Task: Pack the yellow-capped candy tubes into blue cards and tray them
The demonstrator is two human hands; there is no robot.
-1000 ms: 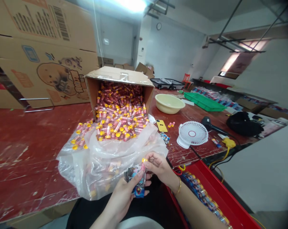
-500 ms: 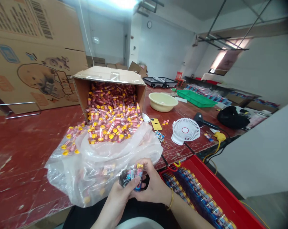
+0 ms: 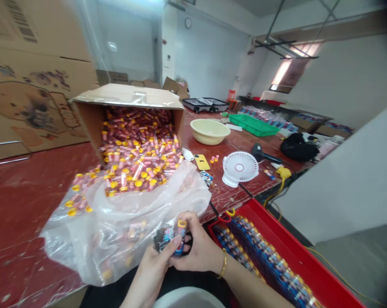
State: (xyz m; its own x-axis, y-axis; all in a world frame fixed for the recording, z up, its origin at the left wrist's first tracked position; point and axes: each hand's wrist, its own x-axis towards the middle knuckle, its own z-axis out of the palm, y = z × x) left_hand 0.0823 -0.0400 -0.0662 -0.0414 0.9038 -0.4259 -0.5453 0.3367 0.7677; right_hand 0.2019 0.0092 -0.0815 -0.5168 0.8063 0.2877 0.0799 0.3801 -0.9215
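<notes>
Low in the middle of the head view, my two hands meet in front of the plastic bag. My left hand (image 3: 156, 259) is closed on a small bunch of dark printed wrappers (image 3: 163, 238), its thumb reaching across to the tube. Fingers of my right hand (image 3: 201, 248) wrap a small yellow-capped tube (image 3: 181, 226) with a printed blue-and-pink covering, held roughly upright. Its lower part is partly hidden by my thumb and fingers. Just beyond, many pink-filled tubes with yellow caps (image 3: 138, 169) spill from a cardboard box (image 3: 129, 95) onto a clear plastic bag (image 3: 116, 231).
To the right, a red tray (image 3: 296, 244) holds rows of covered tubes (image 3: 270, 252). A white fan (image 3: 240, 167), yellow phone (image 3: 202, 162), cream basin (image 3: 209, 131), heat gun (image 3: 264, 155) and green tray (image 3: 254, 125) sit on the red table (image 3: 13, 218). A large carton (image 3: 36, 85) stands left.
The whole view has shifted, so the scene sits further left and slightly higher. Both hands keep nearly the same hold on the tube and wrappers.
</notes>
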